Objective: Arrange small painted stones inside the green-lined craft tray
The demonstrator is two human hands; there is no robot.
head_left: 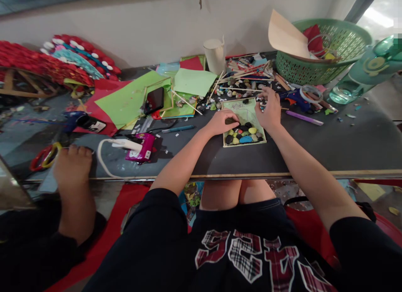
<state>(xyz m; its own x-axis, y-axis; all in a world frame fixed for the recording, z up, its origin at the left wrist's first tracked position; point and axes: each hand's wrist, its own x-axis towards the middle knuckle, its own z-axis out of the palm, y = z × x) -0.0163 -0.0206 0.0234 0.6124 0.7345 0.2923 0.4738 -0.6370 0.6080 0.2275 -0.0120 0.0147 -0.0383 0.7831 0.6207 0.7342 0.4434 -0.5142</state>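
A small framed panel (241, 111) with thin stick edges and pencil lines lies in front of me, its lower half covered with painted pebbles (241, 131) in black, yellow, grey and blue. My left hand (221, 122) rests over the panel's left edge, thumb and forefinger closed around a dark pebble (231, 121). My right hand (270, 110) is at the panel's upper right corner, fingers bent, with a gap between thumb and forefinger. Just behind its fingertips lies a heap of loose pebbles (243, 85). A single black pebble (245, 101) sits near the panel's top edge.
A green basket (314, 68) and a water bottle (354, 80) stand at right, near a blue glue gun (295, 100) and purple stick (304, 117). Left are a phone (155, 99), a purple power adapter (143, 147) with cable, scissors (47, 157), and another person's hand (73, 162).
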